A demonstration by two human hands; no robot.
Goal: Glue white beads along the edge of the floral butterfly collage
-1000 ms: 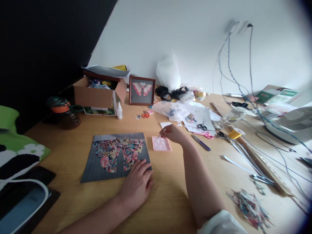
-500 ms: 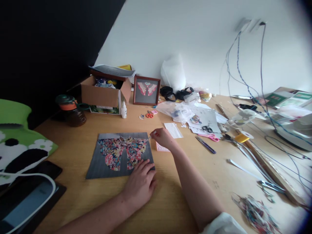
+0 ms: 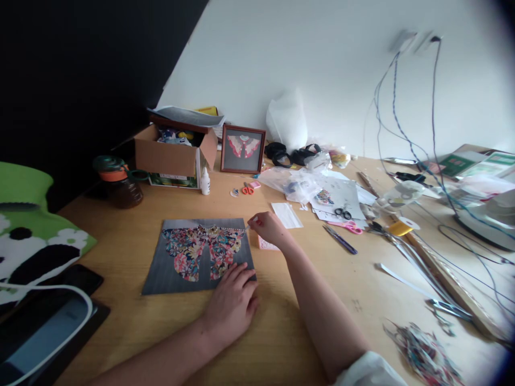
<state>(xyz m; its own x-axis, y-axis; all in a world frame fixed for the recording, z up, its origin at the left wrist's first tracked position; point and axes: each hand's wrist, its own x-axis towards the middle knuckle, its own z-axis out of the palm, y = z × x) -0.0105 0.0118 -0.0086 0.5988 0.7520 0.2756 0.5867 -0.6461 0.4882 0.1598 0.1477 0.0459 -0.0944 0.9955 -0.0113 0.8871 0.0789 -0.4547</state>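
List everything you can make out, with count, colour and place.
Table: 1, tan, below
Sheet: 1, grey, on the table
Floral collar shape: 1, multicoloured, on the sheet
Tray: 1, pink, right of the sheet
Framed picture: 1, brown, far side
Open carton: 1, brown, far left
Squeeze bottle: 1, white, before the carton
Drink bottle: 1, dark, left of the carton
Small scissors: 1, orange-handled, before the framed picture
Larger scissors: 1, pink-handled, right of the tray
Scrap heap: 1, multicoloured, lower right
Stuffed bag: 1, white, far side
Panda item: 1, green, left edge
Papers and clutter: uncounted, mixed, right
Left hand: 1, bare, on the sheet's corner
Right hand: 1, bare, pinching a slim tool at the sheet
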